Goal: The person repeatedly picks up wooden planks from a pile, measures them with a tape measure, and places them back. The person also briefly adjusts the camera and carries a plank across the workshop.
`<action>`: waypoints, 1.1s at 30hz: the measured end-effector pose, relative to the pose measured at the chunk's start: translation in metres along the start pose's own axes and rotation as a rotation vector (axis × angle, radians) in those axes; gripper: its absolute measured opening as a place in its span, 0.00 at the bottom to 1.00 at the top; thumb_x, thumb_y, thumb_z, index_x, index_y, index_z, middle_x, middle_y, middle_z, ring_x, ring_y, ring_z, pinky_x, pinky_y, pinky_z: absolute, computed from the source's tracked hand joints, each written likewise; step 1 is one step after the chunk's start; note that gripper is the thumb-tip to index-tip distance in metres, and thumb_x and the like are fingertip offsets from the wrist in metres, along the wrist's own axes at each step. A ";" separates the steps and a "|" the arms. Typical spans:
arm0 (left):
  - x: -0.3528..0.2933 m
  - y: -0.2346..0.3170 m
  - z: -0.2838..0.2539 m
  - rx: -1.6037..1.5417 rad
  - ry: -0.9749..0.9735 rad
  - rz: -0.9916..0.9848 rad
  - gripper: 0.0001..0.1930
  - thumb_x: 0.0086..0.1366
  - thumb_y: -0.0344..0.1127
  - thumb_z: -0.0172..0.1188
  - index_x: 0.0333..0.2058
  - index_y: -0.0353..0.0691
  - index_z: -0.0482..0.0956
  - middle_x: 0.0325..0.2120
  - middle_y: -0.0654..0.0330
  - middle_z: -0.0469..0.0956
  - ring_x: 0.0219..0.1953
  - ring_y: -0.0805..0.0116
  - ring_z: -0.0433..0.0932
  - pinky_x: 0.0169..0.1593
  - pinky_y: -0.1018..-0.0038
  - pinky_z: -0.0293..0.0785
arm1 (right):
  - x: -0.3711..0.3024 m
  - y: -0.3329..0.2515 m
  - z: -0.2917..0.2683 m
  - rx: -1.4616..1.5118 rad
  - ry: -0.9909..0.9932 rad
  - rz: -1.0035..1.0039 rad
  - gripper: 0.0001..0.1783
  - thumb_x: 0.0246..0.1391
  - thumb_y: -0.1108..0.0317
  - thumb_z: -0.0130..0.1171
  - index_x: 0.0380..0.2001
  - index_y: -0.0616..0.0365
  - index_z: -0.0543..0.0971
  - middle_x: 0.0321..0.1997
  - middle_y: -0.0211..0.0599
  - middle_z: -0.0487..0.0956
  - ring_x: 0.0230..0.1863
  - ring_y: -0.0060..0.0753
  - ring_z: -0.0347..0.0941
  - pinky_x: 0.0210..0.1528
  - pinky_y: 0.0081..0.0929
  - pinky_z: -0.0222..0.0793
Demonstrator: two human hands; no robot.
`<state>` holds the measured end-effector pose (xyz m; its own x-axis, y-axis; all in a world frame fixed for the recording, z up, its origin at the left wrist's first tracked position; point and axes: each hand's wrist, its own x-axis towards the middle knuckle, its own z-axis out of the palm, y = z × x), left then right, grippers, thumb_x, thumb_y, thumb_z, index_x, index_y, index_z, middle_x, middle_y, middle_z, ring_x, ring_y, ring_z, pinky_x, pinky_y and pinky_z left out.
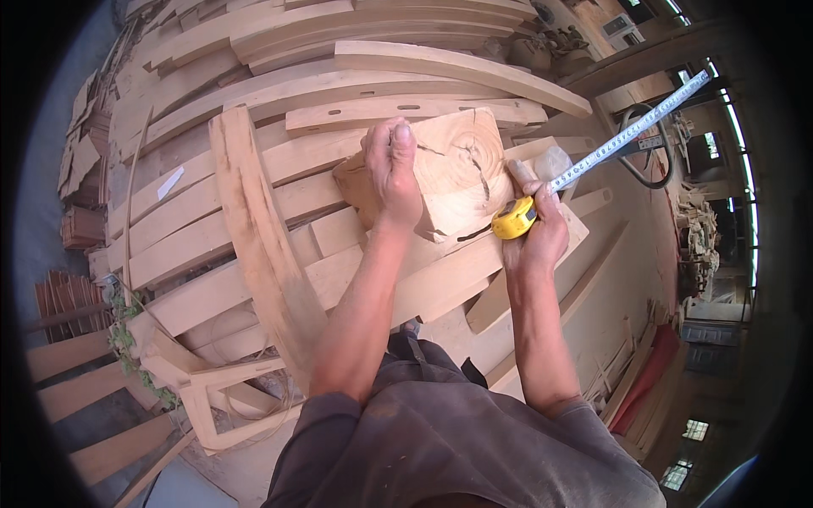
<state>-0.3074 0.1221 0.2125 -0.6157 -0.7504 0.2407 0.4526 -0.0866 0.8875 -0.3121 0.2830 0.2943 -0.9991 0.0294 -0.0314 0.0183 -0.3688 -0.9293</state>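
Note:
A thick wooden block [461, 165] with a cracked, ringed end face sits on a stack of timbers in front of me. At its left edge is my left hand [395, 173], closed with the thumb up, apparently gripping that edge; its curled fingers are partly hidden. Beside the block's right side, my right hand [542, 233] is wrapped round a yellow tape measure [514, 218]. The tape's pale blade [627, 134] runs out from that hand toward the upper right, its far end in the air and off the block.
Curved, slotted timbers [406, 110] lie in rows beyond the block. A long board [258, 229] lies across them at the left, with a wooden frame [224, 402] near its lower end. A clear roundish object [553, 162] sits beyond my right hand. Red material [648, 381] lies farther right.

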 end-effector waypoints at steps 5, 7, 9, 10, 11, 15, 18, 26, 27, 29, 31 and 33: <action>0.002 -0.002 0.003 -0.019 -0.012 -0.107 0.20 0.72 0.49 0.52 0.41 0.33 0.76 0.35 0.57 0.72 0.41 0.66 0.67 0.49 0.68 0.65 | 0.002 -0.007 -0.005 0.140 -0.020 0.095 0.15 0.70 0.66 0.39 0.32 0.61 0.71 0.56 0.63 0.75 0.60 0.48 0.69 0.62 0.38 0.64; 0.003 0.000 0.008 0.055 -0.032 -0.125 0.20 0.69 0.49 0.55 0.38 0.33 0.77 0.35 0.55 0.73 0.41 0.62 0.68 0.49 0.66 0.65 | 0.008 -0.006 -0.015 0.164 -0.022 0.107 0.15 0.71 0.65 0.37 0.33 0.60 0.70 0.57 0.67 0.73 0.67 0.54 0.63 0.71 0.44 0.57; 0.006 -0.003 0.025 0.136 -0.014 -0.082 0.19 0.65 0.49 0.57 0.36 0.33 0.77 0.35 0.51 0.74 0.42 0.57 0.70 0.50 0.63 0.65 | 0.020 -0.009 -0.020 0.096 0.036 0.091 0.13 0.71 0.66 0.37 0.34 0.60 0.69 0.61 0.67 0.70 0.69 0.56 0.62 0.71 0.49 0.57; 0.006 -0.005 0.035 0.175 0.018 -0.043 0.19 0.64 0.48 0.58 0.34 0.33 0.77 0.35 0.50 0.75 0.43 0.54 0.70 0.51 0.61 0.65 | 0.025 -0.013 -0.016 0.072 0.077 0.095 0.13 0.71 0.66 0.37 0.35 0.60 0.69 0.62 0.67 0.69 0.69 0.56 0.61 0.71 0.49 0.57; 0.004 -0.004 0.044 0.188 0.047 -0.039 0.20 0.63 0.49 0.59 0.35 0.33 0.77 0.36 0.49 0.75 0.43 0.53 0.70 0.51 0.60 0.65 | 0.035 -0.013 -0.029 0.098 0.033 0.117 0.12 0.71 0.66 0.37 0.36 0.60 0.69 0.63 0.65 0.68 0.69 0.56 0.61 0.71 0.49 0.58; -0.006 0.003 0.044 0.156 0.067 -0.061 0.22 0.63 0.50 0.58 0.38 0.31 0.76 0.37 0.48 0.74 0.45 0.51 0.69 0.53 0.60 0.63 | 0.039 -0.011 -0.043 0.039 0.020 0.142 0.13 0.71 0.65 0.38 0.38 0.60 0.70 0.66 0.64 0.65 0.70 0.56 0.60 0.70 0.51 0.60; -0.029 0.001 0.041 0.209 0.022 0.042 0.23 0.64 0.50 0.57 0.41 0.31 0.74 0.38 0.47 0.73 0.44 0.50 0.69 0.53 0.60 0.62 | 0.034 -0.007 -0.079 0.041 -0.080 0.162 0.13 0.71 0.63 0.39 0.35 0.57 0.69 0.68 0.58 0.65 0.70 0.55 0.61 0.67 0.49 0.63; -0.046 0.001 0.039 0.291 -0.079 0.165 0.23 0.64 0.46 0.54 0.47 0.29 0.73 0.46 0.46 0.72 0.50 0.52 0.69 0.58 0.63 0.62 | 0.033 -0.010 -0.112 0.056 -0.089 0.221 0.13 0.70 0.62 0.40 0.33 0.57 0.68 0.65 0.68 0.66 0.69 0.59 0.61 0.70 0.51 0.57; -0.044 0.001 0.039 0.284 -0.077 0.157 0.23 0.64 0.45 0.54 0.47 0.28 0.73 0.46 0.46 0.72 0.50 0.53 0.69 0.58 0.63 0.62 | 0.033 -0.010 -0.109 0.052 -0.087 0.218 0.13 0.70 0.62 0.40 0.33 0.57 0.68 0.65 0.68 0.66 0.70 0.59 0.60 0.70 0.51 0.57; -0.038 0.000 0.037 0.269 -0.072 0.137 0.23 0.64 0.44 0.53 0.46 0.28 0.74 0.47 0.46 0.72 0.51 0.53 0.69 0.59 0.64 0.62 | 0.032 -0.010 -0.100 0.022 -0.094 0.204 0.13 0.70 0.61 0.41 0.34 0.57 0.69 0.65 0.67 0.66 0.70 0.58 0.60 0.70 0.52 0.56; -0.036 0.005 0.035 0.250 -0.071 0.121 0.23 0.63 0.44 0.54 0.46 0.28 0.74 0.47 0.45 0.72 0.51 0.53 0.69 0.59 0.64 0.62 | 0.033 -0.010 -0.095 -0.027 -0.110 0.181 0.13 0.70 0.60 0.42 0.34 0.56 0.69 0.65 0.64 0.66 0.70 0.56 0.59 0.70 0.52 0.55; -0.037 0.000 0.033 0.259 -0.079 0.127 0.23 0.62 0.44 0.54 0.45 0.28 0.74 0.46 0.45 0.73 0.51 0.54 0.70 0.59 0.64 0.62 | 0.033 -0.005 -0.099 0.065 -0.088 0.224 0.14 0.70 0.59 0.43 0.33 0.56 0.69 0.66 0.62 0.66 0.70 0.55 0.59 0.70 0.53 0.54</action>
<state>-0.3058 0.1712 0.2167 -0.6173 -0.6905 0.3770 0.3558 0.1823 0.9166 -0.3416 0.3783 0.2618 -0.9700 -0.1396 -0.1992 0.2400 -0.4159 -0.8772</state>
